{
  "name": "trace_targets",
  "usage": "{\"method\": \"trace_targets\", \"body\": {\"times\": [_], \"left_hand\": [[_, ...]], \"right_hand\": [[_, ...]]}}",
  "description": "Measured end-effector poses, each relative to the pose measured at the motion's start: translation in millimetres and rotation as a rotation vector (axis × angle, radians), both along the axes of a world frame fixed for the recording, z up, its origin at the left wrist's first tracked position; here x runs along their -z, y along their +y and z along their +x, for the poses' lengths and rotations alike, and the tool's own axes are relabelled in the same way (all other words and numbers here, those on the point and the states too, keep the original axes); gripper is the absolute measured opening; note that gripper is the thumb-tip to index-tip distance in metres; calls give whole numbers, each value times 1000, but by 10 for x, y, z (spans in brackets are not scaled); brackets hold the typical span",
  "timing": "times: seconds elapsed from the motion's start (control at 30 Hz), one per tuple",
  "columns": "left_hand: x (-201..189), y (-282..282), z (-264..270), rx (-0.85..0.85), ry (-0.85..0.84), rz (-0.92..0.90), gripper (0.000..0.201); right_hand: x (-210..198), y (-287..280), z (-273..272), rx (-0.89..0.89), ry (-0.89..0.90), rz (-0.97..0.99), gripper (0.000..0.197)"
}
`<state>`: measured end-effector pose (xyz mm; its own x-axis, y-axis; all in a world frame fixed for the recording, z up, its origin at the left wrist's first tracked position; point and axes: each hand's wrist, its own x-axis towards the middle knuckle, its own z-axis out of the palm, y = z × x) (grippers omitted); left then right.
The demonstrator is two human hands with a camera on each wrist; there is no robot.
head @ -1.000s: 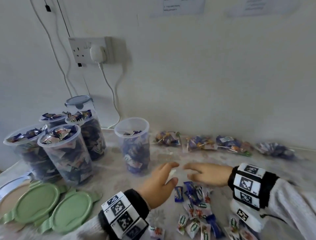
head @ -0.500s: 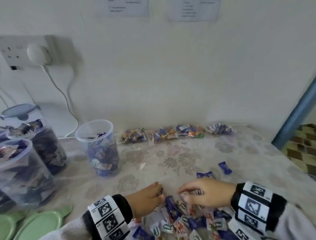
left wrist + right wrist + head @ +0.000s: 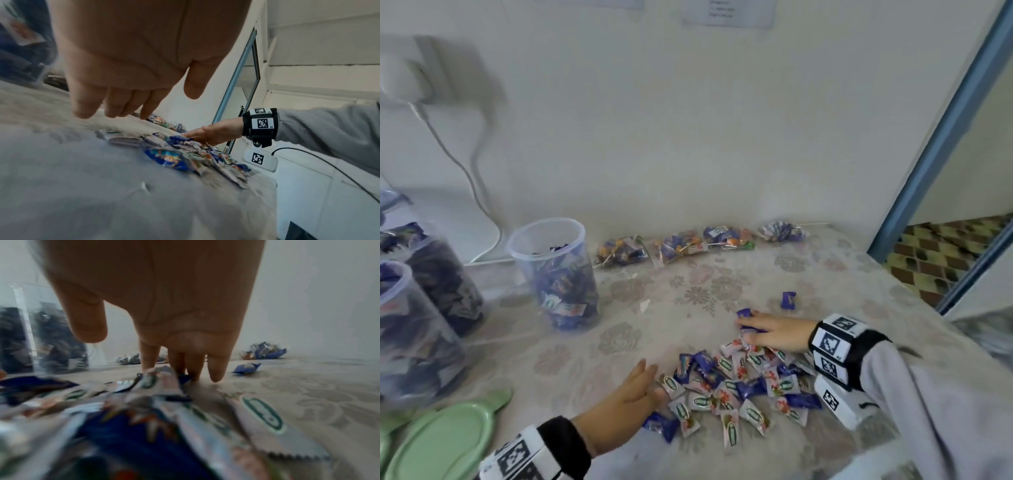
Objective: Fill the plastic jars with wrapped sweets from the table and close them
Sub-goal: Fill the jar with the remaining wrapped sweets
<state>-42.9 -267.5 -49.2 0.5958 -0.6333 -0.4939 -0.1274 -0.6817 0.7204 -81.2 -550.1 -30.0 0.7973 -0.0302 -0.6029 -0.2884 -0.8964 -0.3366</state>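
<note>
Your left hand (image 3: 631, 389) and right hand (image 3: 774, 330) flat, fingers straight, holding nothing, flanking sweet pile (image 3: 736, 387); three jars visible, nearest jar (image 3: 554, 274) part-filled, lidless.

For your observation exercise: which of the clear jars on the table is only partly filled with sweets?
The open jar standing alone nearest the sweet pile; its sweets stop well below the rim, while the jars at the left edge are packed full.
</note>
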Motion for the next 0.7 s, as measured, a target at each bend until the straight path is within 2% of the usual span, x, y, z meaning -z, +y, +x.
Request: {"method": "trace_targets", "body": {"times": [0.13,0.27,0.4,0.57,0.67,0.7], "left_hand": [[61,174,-203,-59,-28,-18,62],[204,150,-393,-18,-162,124,71],[281,50,-530,17,-257,168,68],[379,-100,-665,34,-398,201,70],[480,-125,-715,8,-464,182,100],[512,-115,-719,6,-487,175,104]], "right_hand": [[-55,113,-145,10,-31,32,53],[-70,-96,-102,160,-144,-55,59],[-13,-354,25,344,-134,-223,63],[9,-218,148,410,-104,-169,54],[-20,-31,115,358,-109,-145,49],[-26,32,68,316,-119,-129,47]]}}
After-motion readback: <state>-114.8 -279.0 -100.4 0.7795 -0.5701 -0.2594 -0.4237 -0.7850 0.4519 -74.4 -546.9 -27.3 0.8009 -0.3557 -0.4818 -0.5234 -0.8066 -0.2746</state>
